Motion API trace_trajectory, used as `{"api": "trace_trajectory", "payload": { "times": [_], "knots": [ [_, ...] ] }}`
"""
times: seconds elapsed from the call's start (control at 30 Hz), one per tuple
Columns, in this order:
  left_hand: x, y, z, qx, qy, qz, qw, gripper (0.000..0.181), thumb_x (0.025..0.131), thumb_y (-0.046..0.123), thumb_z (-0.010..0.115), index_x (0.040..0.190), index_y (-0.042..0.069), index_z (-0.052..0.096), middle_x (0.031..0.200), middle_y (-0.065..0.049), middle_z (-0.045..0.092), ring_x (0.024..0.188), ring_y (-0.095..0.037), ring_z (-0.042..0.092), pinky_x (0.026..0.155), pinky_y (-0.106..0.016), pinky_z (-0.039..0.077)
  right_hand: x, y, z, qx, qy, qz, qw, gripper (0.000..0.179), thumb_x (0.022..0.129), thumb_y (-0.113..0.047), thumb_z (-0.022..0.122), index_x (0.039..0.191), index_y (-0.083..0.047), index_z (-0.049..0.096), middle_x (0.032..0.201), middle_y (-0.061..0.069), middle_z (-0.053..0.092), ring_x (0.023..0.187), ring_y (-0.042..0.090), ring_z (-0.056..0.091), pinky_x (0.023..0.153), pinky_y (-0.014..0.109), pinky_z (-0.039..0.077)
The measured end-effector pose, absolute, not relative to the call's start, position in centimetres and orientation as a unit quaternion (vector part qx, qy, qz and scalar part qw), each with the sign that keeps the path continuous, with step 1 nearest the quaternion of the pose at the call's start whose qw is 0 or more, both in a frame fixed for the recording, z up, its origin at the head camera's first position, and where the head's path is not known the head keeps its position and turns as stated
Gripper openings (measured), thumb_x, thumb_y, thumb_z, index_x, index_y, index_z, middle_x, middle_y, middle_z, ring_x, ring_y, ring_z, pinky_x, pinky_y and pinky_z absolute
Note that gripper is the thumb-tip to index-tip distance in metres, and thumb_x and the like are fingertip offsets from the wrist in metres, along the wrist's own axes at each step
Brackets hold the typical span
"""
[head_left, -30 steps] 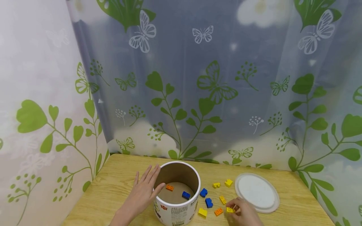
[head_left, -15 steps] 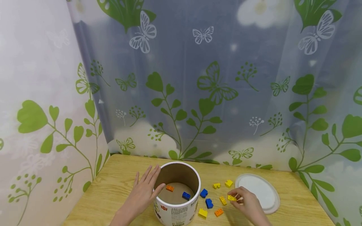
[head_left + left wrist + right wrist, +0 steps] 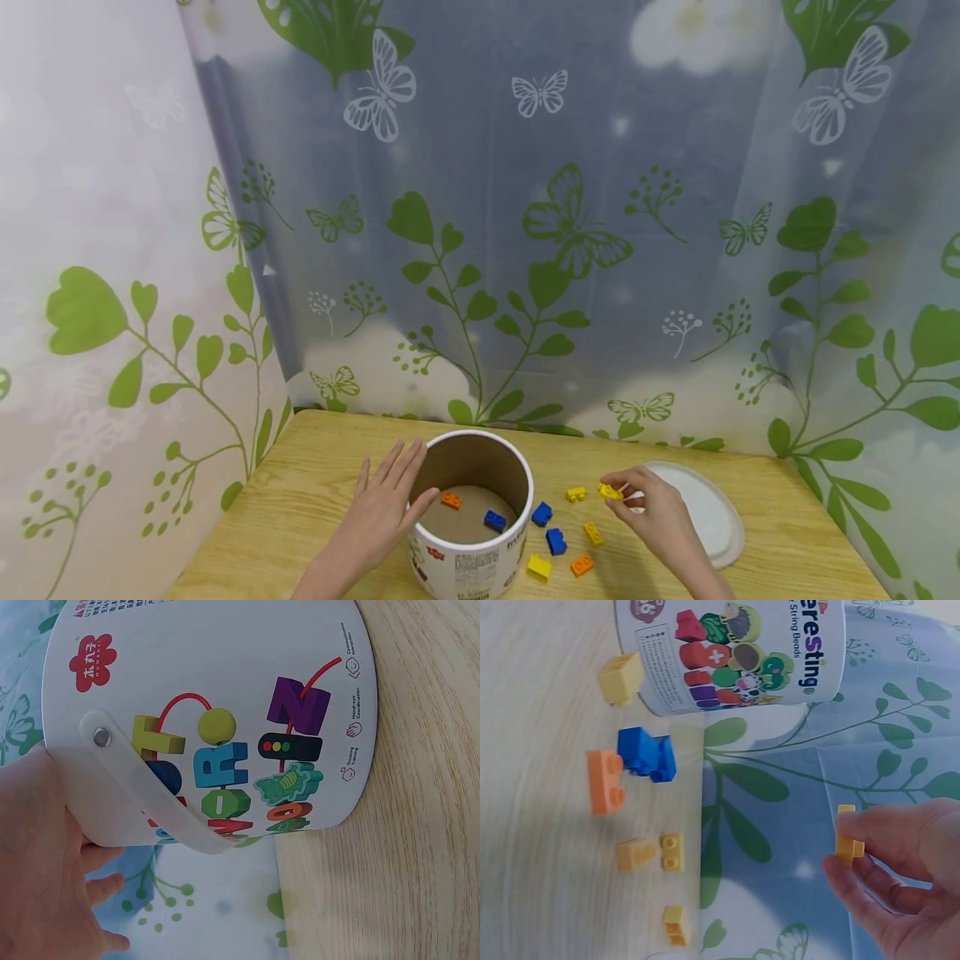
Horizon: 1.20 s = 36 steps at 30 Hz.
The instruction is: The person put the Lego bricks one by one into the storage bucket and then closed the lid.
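My left hand lies with straight, spread fingers against the rim of a white round bucket. In the left wrist view that hand is beside the printed wall, near the white carrying handle. An orange brick and a blue brick lie on the bucket's floor. My right hand pinches a yellow toy brick between thumb and fingertips, raised over the table right of the bucket. Loose on the table are two blue bricks, an orange brick and several yellow bricks.
A white lid lies flat at the right, partly covered by my right hand. The wooden table meets a curtain printed with leaves and butterflies at its back edge. Another patterned wall stands on the left.
My right hand has lifted the yellow brick from near the orange one and moved it up and toward the back of the table. The left hand has stayed at the bucket rim.
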<state>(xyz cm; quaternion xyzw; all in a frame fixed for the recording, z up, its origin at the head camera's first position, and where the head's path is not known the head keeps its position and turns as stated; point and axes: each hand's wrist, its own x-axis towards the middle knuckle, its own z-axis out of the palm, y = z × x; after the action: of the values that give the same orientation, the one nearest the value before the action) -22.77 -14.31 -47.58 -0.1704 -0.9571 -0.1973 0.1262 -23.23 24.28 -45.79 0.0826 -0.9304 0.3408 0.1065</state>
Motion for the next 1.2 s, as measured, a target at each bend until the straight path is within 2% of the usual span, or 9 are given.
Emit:
{"api": "trace_trajectory", "payload": {
  "times": [0.53,0.9,1.2],
  "knots": [
    [-22.8,-14.3,-47.6,-0.169,-0.958,-0.198,0.123,0.070,0.105,0.053,0.045,0.160,0.011,0.032,0.165,-0.005,0.032,0.154,-0.030,0.023,0.120,-0.067,0.009,-24.6,21.8,-43.6,0.119,-0.920,0.346,0.143,0.024,0.084,-0.002,0.081,0.106,-0.011,0.077,0.098,0.002,0.067,0.082,0.014,0.065,0.072,0.027,0.060],
    [-22.8,-14.3,-47.5,-0.167,-0.960,-0.194,0.117,0.070,0.105,0.053,0.045,0.161,0.012,0.031,0.165,-0.004,0.030,0.154,-0.030,0.022,0.120,-0.067,0.008,-25.7,18.7,-42.5,0.144,-0.904,0.372,0.156,0.022,0.084,-0.002,0.082,0.104,-0.010,0.078,0.100,0.002,0.067,0.084,0.015,0.065,0.073,0.023,0.059],
    [-22.7,-14.3,-47.5,-0.166,-0.959,-0.195,0.119,0.070,0.105,0.051,0.047,0.161,0.012,0.031,0.165,-0.005,0.031,0.154,-0.030,0.022,0.120,-0.067,0.008,-26.4,15.5,-42.0,0.192,-0.887,0.385,0.169,0.022,0.084,0.000,0.081,0.103,-0.010,0.077,0.097,0.000,0.066,0.084,0.015,0.066,0.073,0.025,0.060]
  ]
}}
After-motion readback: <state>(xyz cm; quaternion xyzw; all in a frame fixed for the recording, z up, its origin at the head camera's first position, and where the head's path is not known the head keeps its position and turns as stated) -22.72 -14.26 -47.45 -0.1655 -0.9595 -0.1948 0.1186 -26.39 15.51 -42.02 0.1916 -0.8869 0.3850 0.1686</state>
